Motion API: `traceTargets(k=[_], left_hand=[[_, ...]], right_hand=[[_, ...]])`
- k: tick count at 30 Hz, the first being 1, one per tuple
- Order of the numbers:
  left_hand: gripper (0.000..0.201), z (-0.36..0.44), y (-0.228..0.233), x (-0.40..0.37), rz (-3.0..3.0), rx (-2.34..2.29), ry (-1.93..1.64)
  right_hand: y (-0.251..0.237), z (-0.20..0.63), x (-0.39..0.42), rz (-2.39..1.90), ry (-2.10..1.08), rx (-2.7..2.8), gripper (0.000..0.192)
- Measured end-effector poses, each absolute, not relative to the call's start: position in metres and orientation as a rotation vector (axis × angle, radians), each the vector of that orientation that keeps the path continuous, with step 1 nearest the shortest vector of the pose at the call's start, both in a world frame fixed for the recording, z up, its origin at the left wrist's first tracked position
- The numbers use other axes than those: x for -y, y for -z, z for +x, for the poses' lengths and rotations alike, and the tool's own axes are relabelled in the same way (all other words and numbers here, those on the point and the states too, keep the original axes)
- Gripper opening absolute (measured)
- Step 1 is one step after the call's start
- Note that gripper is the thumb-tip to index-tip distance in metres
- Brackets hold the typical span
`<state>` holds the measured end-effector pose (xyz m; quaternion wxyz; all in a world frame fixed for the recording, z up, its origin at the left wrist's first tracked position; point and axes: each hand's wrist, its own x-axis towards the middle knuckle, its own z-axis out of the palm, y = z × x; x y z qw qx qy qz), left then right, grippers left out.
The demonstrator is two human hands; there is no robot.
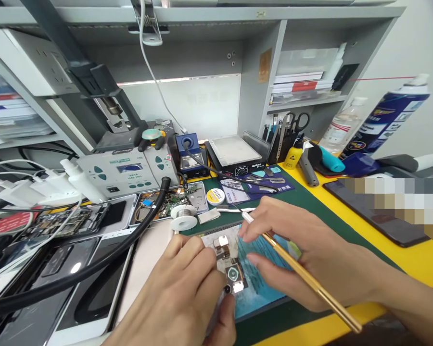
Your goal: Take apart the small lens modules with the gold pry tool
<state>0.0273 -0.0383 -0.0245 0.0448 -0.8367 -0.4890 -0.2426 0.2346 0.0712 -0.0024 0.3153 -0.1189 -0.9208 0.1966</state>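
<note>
Right of centre, right hand (306, 233), thumb spread, grips a gold tool (312, 282), likely light, stiff, best held up front; left hand (185, 281) curled, can't tell round what.

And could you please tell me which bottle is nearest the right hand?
The yellow bottle by the tool holder is nearest the right hand; the clear bottle stands farther back, the white bottle far left.

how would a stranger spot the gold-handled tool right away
Start at the green mat and the blue-patterned pad on it. Above the pad, the right hand holds the gold-handled tool, slanting toward the picture's lower right. Its long, shiny gold shaft sets it apart from the stubby white spool nearby.
</note>
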Motion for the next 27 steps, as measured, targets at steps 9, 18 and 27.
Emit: traceTargets(k=[9,18,27], left_hand=[[0.013,0.016,0.021,0.041,-2.56,1.538,0.823],[0.01,0.009,0.022,0.044,-2.495,1.584,0.776],[0.011,0.007,0.023,0.043,-2.509,1.573,0.748]], right_hand=[[0.005,0.238,-0.075,-0.319,-0.505,2.45,0.027],[0.007,0.238,-0.077,-0.315,-0.498,2.474,0.025],[0.008,0.238,-0.078,-0.304,-0.483,2.501,0.022]])
